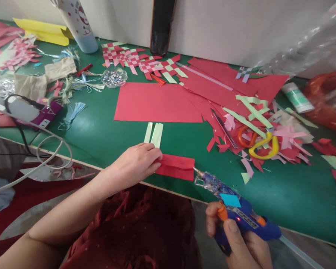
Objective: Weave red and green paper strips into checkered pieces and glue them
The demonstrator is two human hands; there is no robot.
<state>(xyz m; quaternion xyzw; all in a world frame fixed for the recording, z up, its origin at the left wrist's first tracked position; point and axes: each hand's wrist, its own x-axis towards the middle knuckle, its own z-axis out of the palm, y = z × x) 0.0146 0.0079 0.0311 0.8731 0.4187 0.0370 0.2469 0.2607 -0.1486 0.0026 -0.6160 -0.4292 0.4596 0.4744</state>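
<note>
My right hand (238, 239) is wrapped round a blue hot glue gun (238, 215) with an orange trigger, a lit red light and a clear glue stick at its back. The gun's metal nozzle is at the right end of a small folded red paper (179, 167) near the table's front edge. My left hand (138, 162) presses the paper's left end, its fingers curled together; their grip underneath is partly hidden. Just beyond those fingers, pale green paper strips (156, 135) lie flat. Behind them is a large red paper sheet (156, 102).
Yellow-handled scissors (264, 147) lie among paper scraps on the right, near a pen-like cutter (223, 127). Woven paper pieces (137, 59), a dish of beads (114, 77) and a bottle (80, 28) are toward the back. Cables (52, 147) hang at left. A phone (161, 28) leans against the wall.
</note>
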